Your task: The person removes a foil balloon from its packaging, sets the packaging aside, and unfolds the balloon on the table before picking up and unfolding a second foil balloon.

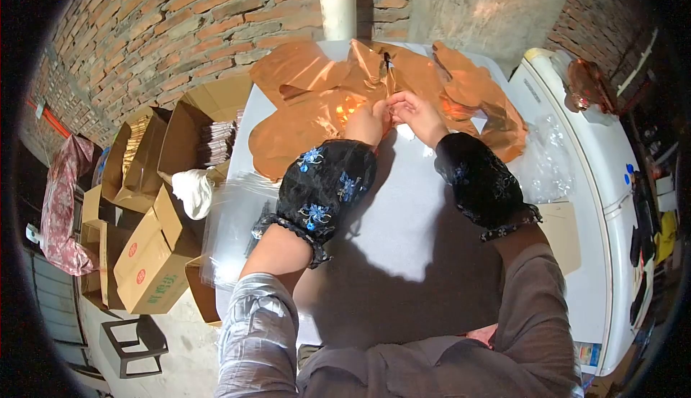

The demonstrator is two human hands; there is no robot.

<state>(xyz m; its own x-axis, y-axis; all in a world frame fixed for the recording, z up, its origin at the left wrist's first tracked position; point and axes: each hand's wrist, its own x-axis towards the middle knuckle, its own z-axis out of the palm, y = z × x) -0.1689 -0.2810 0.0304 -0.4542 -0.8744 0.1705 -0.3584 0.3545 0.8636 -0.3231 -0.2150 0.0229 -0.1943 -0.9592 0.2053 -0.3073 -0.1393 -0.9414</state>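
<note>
Shiny copper-coloured foil sheets (309, 124) with rounded, wavy edges spread over the far part of a pale table (392, 196). Over the near edge of the foil, my left hand (366, 123) and my right hand (419, 116) meet fingertip to fingertip. Both are closed in a pinch at the foil's edge; whatever lies between the fingers is too small to make out. A small white piece (406, 131) shows just below my right fingers. Black sleeve covers with blue flowers wrap both forearms.
Clear plastic bags lie at the table's left (234, 218) and right (543, 157). Open cardboard boxes (155, 254) stand on the left, one with a white cloth (193, 193). A white appliance (597, 182) borders the right side. A pipe (337, 2) rises behind the table.
</note>
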